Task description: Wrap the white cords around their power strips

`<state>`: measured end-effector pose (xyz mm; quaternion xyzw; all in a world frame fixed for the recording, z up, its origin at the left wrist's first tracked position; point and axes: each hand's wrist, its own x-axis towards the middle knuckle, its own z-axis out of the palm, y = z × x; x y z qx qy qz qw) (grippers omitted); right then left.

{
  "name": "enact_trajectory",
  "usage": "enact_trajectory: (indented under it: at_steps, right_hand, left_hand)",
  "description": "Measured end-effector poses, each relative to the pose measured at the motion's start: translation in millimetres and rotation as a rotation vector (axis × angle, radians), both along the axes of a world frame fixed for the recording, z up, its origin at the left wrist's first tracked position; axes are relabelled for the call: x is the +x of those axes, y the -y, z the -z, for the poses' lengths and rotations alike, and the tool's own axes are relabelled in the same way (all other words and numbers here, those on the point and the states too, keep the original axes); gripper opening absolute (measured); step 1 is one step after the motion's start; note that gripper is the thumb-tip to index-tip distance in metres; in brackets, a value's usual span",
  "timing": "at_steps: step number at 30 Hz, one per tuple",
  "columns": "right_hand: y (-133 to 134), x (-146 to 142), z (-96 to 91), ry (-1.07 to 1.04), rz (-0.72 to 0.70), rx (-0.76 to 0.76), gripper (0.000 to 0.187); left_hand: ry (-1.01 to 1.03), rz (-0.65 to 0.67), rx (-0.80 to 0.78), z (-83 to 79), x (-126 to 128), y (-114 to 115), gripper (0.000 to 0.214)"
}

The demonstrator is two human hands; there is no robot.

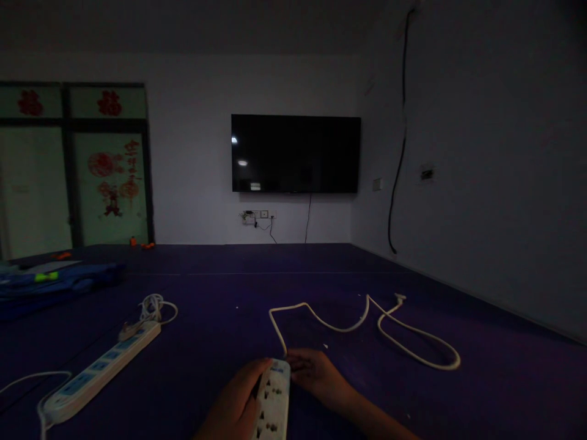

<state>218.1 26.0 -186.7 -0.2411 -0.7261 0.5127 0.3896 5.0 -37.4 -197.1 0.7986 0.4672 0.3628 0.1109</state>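
Note:
A white power strip [274, 400] lies lengthwise at the bottom centre of the dim head view. My left hand [238, 403] is wrapped round its left side. My right hand [316, 374] rests with curled fingers against its far right end, where the white cord [367, 321] leaves it. The cord snakes in loops over the purple floor [220, 305] to a plug [400, 297] lying loose.
A second, longer power strip [98, 370] with a coiled cord [153, 307] lies on the floor to the left. Blue folded material [55, 284] sits at far left. A dark wall television [296, 154] hangs above wall sockets [259, 215]. The right wall [481, 183] runs close.

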Motion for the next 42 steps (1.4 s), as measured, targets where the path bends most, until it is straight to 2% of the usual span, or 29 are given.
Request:
enact_trajectory:
  at_steps: [3, 9, 12, 18, 24, 30, 32, 38, 42]
  right_hand:
    - [-3, -1, 3.5, -0.003, 0.022, -0.004, 0.044]
    - [-10, -5, 19.4, -0.024, 0.221, -0.03, 0.049]
    - [-12, -7, 21.4, -0.017, 0.269, -0.047, 0.048]
    - [-12, -6, 18.7, 0.014, 0.27, -0.051, 0.04]
    - [-11, -5, 21.0, 0.02, 0.25, -0.027, 0.033]
    - [-8, -4, 15.5, 0.052, 0.201, 0.046, 0.028]
    - [-8, -4, 15.5, 0.061, 0.202, 0.053, 0.027]
    - [-8, -3, 16.4, 0.073, 0.226, 0.033, 0.023]
    - [-6, -1, 7.5, 0.105, 0.194, 0.112, 0.019]
  left_hand:
    - [0.01, 0.043, 0.028, -2.7, 1, 4, 0.063]
    - [0.003, 0.055, 0.019, -3.2, 1, 4, 0.064]
    - [-0.008, 0.089, 0.015, 0.5, -1, 1, 0.065]
    - [-0.01, 0.123, 0.02, 17.3, -9, -15, 0.065]
    - [0.032, 0.086, -0.012, 15.8, -9, -11, 0.06]
    - [0.003, 0.111, -0.001, 22.8, -12, -17, 0.061]
    - [0.008, 0.116, -0.004, 19.4, -11, -14, 0.062]
    - [0.032, 0.122, -0.022, -4.4, -5, 5, 0.057]
    - [0.015, 0.125, -0.063, 3.6, -6, -5, 0.056]
